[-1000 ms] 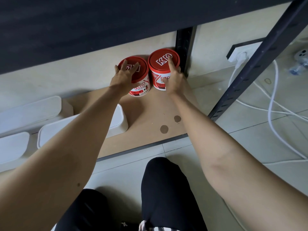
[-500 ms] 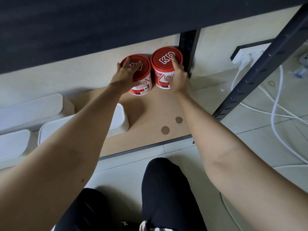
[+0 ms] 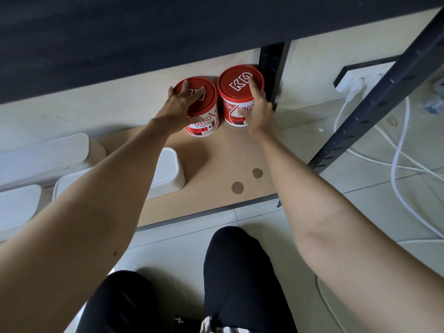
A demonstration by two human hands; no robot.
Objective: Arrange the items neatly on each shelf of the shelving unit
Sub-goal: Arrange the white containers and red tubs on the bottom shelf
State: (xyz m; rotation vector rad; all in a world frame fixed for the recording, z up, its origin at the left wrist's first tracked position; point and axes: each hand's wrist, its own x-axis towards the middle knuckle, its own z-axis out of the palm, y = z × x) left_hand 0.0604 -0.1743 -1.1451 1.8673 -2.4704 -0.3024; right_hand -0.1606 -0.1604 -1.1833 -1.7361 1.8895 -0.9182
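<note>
Head view. Both arms reach forward and down onto the bottom shelf board (image 3: pixel 216 152) of the shelving unit. The left hand (image 3: pixel 179 109) lies over the near rim of the left paint tub (image 3: pixel 204 116), its fingers spread across the red lid and its thumb down on the tub's front wall, so it grasps the tub from above. The right hand (image 3: pixel 258 111) is at the right paint tub (image 3: pixel 236 92): the index finger stretches straight across the lid, the thumb presses the front label, and the remaining fingers wrap the tub's right side, which is a hold on the tub.

The two tubs stand upright, just beside each other, at the back right corner of the board. The right tub sits close against the rear black upright post (image 3: pixel 271 75); the wall is right behind both. In front of the tubs the brown board lies bare down to its front edge, apart from two dark round spots (image 3: pixel 247 180). White lidded boxes (image 3: pixel 168 169) sit to the left, near the left forearm. The front post (image 3: pixel 374 104) slants down on the right, with white cables (image 3: pixel 396 164) on the floor tiles beyond it. A dark upper shelf (image 3: pixel 168 32) overhangs.

Compared with half a second ago, hands and tubs keep almost the same places and the same grasp.
</note>
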